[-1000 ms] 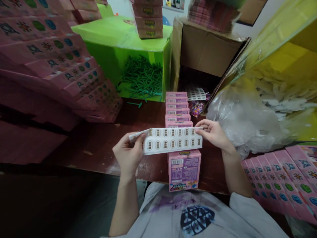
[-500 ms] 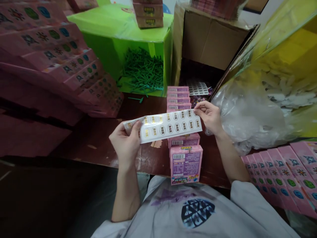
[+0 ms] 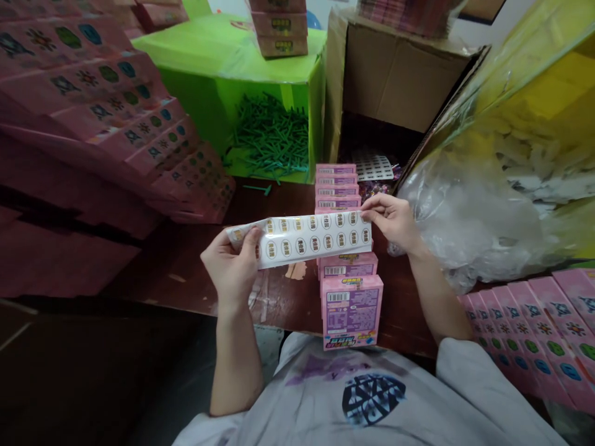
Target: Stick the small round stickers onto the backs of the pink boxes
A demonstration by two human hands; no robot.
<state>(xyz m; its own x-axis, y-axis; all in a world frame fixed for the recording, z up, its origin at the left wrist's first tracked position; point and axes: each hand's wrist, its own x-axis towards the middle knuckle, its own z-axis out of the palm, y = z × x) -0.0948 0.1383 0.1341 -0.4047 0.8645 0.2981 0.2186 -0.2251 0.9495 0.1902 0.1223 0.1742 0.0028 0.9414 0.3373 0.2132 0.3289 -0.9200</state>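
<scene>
A white sheet of round stickers (image 3: 313, 238) with dark and gold print is stretched between my two hands. Its left end is pinched under the thumb of my left hand (image 3: 232, 263), where the sheet curls over. My right hand (image 3: 390, 223) has thumb and fingertips closed at the sheet's upper right corner. Below and behind the sheet, a row of pink boxes runs away from me; the nearest pink box (image 3: 352, 313) stands at the table's front edge with its barcode side toward me. The sheet hides the middle of the row.
A green bin (image 3: 186, 46) holds green sticks (image 3: 274, 136). Beside it stands a cardboard box (image 3: 385, 74) with another sticker sheet (image 3: 373, 167). Stacked pink boxes (image 3: 109, 118) rise at left; more pink boxes (image 3: 530, 316) and a clear plastic bag (image 3: 469, 217) are at right.
The sheet and both hands have shifted slightly left in view, and the sheet's right end has tilted down a little to lie more level. Both hands keep their hold.
</scene>
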